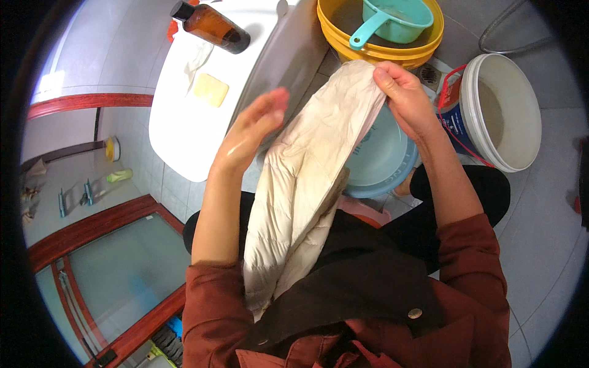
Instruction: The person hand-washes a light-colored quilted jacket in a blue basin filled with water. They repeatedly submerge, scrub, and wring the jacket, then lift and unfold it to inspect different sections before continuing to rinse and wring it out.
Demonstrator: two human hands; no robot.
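Note:
A long cream quilted garment (303,170), perhaps a padded jacket's sleeve, hangs from my right hand (405,99), which pinches its upper end. Its lower part lies across my lap. Just left of the fabric, my left hand (253,129) is raised with nothing in it, the fingers close together and the thumb slightly off. Partly behind the garment stands a light blue plastic basin (386,152) on the tiled floor. A yellow bar of soap (210,90) lies on a white surface (179,133) at upper left, beside a brown bottle (216,30) with a black cap.
A yellow bucket (329,34) holding a turquoise dipper (395,25) stands beyond the basin. To the right is a tilted-looking white bucket (511,110) with a red handle, near a floor drain (429,74). A red-framed glass door (129,257) is at lower left.

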